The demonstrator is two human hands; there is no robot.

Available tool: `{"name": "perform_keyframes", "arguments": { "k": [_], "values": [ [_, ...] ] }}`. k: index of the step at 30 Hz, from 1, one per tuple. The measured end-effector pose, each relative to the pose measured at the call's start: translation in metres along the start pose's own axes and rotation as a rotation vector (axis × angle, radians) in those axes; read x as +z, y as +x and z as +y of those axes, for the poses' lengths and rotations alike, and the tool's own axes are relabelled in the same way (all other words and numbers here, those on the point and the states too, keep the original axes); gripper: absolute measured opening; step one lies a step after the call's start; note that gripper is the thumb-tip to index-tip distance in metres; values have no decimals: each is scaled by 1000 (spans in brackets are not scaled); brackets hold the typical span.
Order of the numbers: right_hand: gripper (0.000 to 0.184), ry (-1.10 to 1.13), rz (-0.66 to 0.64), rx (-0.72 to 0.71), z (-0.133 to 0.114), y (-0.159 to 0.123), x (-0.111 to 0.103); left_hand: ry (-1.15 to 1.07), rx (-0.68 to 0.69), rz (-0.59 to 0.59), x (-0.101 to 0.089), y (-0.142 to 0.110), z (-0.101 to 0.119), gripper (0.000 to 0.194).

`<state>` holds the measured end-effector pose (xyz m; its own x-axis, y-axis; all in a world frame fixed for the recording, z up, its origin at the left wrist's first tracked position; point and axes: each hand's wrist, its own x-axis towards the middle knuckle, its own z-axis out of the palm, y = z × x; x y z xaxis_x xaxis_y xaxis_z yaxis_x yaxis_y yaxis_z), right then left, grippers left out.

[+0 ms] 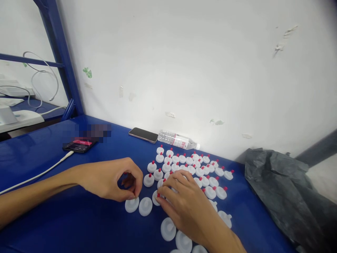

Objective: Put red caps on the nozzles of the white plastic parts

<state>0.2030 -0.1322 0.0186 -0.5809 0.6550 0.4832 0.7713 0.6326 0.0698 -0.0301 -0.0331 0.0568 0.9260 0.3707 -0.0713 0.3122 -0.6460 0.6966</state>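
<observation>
My left hand (113, 181) is closed in a pinch, thumb and forefinger meeting at the short spout of a round white nozzle lid (131, 206) on the blue table. Whether a small red tip is between those fingers cannot be seen. Right of it lies another bare white lid (145, 207). My right hand (184, 200) pinches a red tip (158, 195) on a white lid (155, 199), partly hidden by the thumb. Beyond, many white lids with red tips (152, 166) stand in a cluster. Nearer me are lids without tips (168, 229), some under my right forearm.
A clear plastic bottle (179, 140) lies along the wall beside a dark phone (143, 135). Another phone (79, 144) with a white cable (39, 174) is at the left. Dark plastic bagging (279, 182) covers the right side. A blue metal post (63, 52) rises at the back left.
</observation>
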Motion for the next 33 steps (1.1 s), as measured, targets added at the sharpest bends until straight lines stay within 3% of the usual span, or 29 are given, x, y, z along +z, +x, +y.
{"name": "perform_keyframes", "arguments": {
  "k": [11,19,26,33],
  "values": [
    [3,-4,11,9,-1,2,-1,-34,51,11,3,-1,-2,29],
    [2,17,0,8,-2,0,1,-18,10,-21,3,2,-2,10],
    [5,6,-25,10,0,0,1,15,-53,91,4,6,-11,5],
    [5,13,-51,26,-1,1,2,-42,-60,110,10,10,-20,7]
  ]
}}
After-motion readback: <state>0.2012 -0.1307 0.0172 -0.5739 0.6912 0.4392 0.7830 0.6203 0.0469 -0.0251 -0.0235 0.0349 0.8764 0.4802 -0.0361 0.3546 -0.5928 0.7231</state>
